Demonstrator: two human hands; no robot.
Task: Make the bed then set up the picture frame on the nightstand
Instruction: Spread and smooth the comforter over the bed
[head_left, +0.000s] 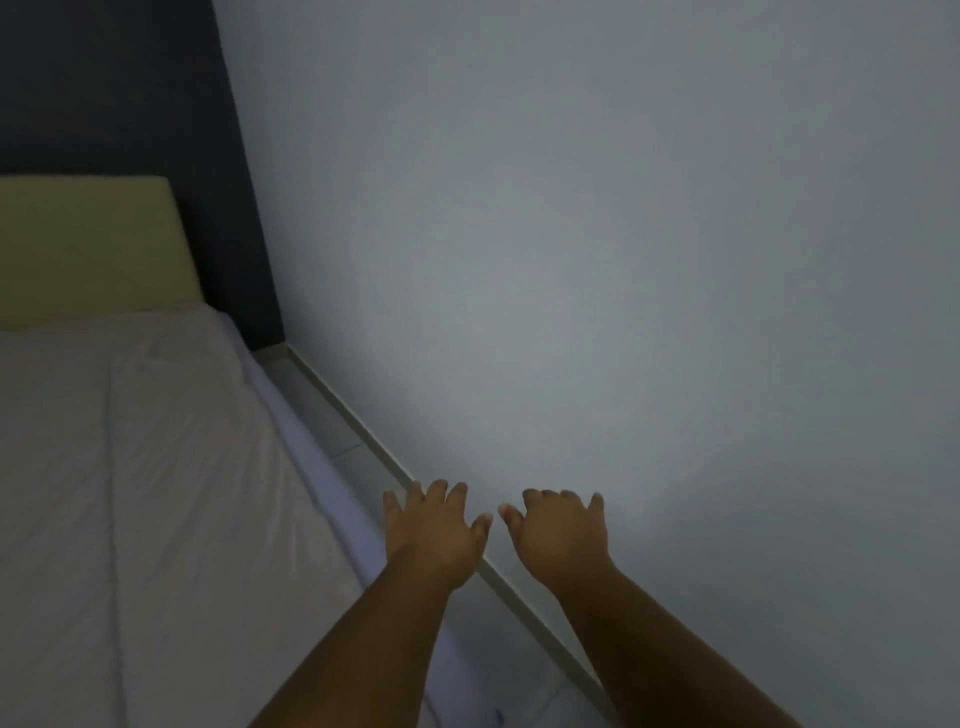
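Observation:
The bed (130, 493) fills the left side, covered by a pale, lightly creased quilt, with a beige headboard (88, 249) at its far end. Both my arms reach forward to the right of the bed. My left hand (434, 530) hovers palm down, fingers spread, over the narrow gap between the mattress edge and the wall. My right hand (558, 535) is level with it, fingers apart, in front of the wall. Neither hand holds anything. No picture frame or nightstand is in view.
A plain pale wall (623, 260) fills the right and centre. A strip of tiled floor (332, 415) and a skirting board (374, 441) run between the wall and the bed. A dark wall panel (119, 78) stands behind the headboard. The room is dim.

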